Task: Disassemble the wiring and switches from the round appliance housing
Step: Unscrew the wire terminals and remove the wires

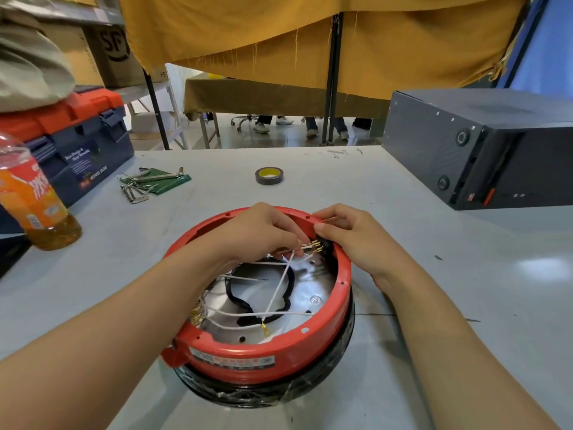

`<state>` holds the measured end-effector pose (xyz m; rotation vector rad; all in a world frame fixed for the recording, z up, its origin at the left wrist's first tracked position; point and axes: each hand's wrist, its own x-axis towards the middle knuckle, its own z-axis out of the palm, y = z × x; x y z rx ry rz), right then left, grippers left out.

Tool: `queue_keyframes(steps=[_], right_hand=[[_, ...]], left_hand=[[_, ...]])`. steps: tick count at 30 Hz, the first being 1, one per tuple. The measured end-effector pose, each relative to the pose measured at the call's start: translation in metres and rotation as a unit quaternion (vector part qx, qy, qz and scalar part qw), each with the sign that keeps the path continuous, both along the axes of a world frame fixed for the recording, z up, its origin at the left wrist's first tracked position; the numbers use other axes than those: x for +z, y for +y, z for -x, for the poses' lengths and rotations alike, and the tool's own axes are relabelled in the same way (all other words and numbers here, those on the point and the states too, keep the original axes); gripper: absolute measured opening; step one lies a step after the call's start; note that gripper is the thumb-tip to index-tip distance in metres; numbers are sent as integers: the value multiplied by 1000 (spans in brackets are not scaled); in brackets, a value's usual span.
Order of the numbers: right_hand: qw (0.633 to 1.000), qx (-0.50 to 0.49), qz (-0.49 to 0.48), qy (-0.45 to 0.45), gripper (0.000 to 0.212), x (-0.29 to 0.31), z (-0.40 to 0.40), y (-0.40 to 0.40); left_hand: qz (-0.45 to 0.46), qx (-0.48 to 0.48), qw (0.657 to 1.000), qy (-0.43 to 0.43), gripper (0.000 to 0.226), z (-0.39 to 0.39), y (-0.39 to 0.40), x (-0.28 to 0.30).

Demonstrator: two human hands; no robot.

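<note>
Sitting on the grey counter (403, 187) straight before the person, the round red housing (279, 352) lies open side up, white wires (248, 314) and a black sleeved cable (290, 293) strewn over its shiny floor. At the far rim the left hand (263, 231) pinches a white wire by its brass terminals (314, 246), fingers curled close. The right hand (350, 237) grips the rim and the black switch block (324, 243).

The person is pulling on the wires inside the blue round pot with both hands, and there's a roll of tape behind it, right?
Almost. The round housing is red, not blue, as the head view shows. Both hands, left and right, work at the wires, and the tape roll sits behind.
</note>
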<state>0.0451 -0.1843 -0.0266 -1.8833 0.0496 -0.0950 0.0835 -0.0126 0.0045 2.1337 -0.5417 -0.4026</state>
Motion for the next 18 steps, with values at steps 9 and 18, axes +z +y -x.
queue_keyframes(steps=[9, 18], right_hand=[[957, -50, 270, 94, 12, 23, 26, -49], [850, -103, 488, 171, 17, 4, 37, -33]], left_hand=[[-16, -19, 998, -55, 11, 2, 1, -3], [-48, -28, 989, -139, 11, 6, 0, -1]])
